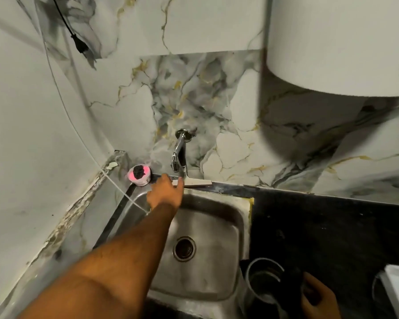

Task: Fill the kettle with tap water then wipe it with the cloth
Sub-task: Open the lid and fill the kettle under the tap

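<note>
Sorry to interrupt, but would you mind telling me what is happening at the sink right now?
A person is getting ready to fill a kettle. Their left hand reaches across the steel sink toward the back ledge below the wall tap, beside a small pink and white tub. Their right hand holds the kettle by its dark handle at the sink's near right corner, on the black counter. No water is visibly running, and no cloth is clearly in view.

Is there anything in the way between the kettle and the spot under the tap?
Nothing visible blocks it. The kettle, gripped by the right hand, sits beside the sink; only the left hand reaches toward the tap.
</note>
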The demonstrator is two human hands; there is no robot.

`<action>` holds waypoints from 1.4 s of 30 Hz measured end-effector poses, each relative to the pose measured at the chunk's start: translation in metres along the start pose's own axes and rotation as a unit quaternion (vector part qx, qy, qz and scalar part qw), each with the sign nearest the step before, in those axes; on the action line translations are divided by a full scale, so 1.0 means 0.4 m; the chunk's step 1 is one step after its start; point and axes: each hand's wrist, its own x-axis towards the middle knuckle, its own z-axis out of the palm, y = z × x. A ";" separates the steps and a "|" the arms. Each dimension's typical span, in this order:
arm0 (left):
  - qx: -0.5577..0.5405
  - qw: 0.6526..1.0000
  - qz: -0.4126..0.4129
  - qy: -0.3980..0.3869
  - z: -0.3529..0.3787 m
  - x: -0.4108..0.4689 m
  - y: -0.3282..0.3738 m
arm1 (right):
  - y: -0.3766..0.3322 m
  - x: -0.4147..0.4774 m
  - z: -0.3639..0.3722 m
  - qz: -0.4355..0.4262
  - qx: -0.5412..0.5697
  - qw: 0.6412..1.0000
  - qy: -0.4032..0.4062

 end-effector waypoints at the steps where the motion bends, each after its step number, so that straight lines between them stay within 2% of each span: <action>1: 0.002 1.000 0.006 -0.008 -0.005 0.039 -0.007 | 0.011 -0.027 0.043 -0.019 -0.034 0.999 -0.015; 2: 0.002 1.000 0.015 -0.018 -0.008 0.070 -0.011 | -0.033 -0.041 0.096 -0.015 -0.044 0.999 0.006; 4: 0.001 0.999 0.034 -0.033 -0.011 0.139 -0.024 | -0.090 -0.040 0.214 -0.020 -0.061 0.998 -0.014; 9: 0.029 0.993 0.103 -0.054 0.008 0.258 -0.031 | -0.175 -0.003 0.469 -0.083 -0.013 0.996 -0.023; 15: 0.042 0.987 0.135 -0.080 0.012 0.340 -0.033 | -0.229 0.106 0.680 -0.134 -0.039 0.990 -0.022; 19: 0.041 0.983 0.160 -0.082 0.026 0.363 -0.030 | -0.229 0.177 0.770 -0.134 -0.053 0.989 -0.027; 23: 0.013 0.971 0.199 -0.130 0.030 0.391 -0.045 | -0.222 0.239 0.835 -0.130 -0.041 0.990 -0.028; 26: -0.028 0.940 0.247 -0.232 0.009 0.423 -0.066 | -0.209 0.276 0.866 -0.130 -0.036 0.990 -0.032; 31: -0.033 0.890 0.318 -0.326 -0.037 0.477 -0.095 | -0.191 0.325 0.884 -0.122 -0.013 0.992 -0.038; 42: 0.032 0.879 0.338 -0.336 -0.054 0.479 -0.086 | -0.175 0.360 0.888 -0.131 -0.021 0.990 -0.041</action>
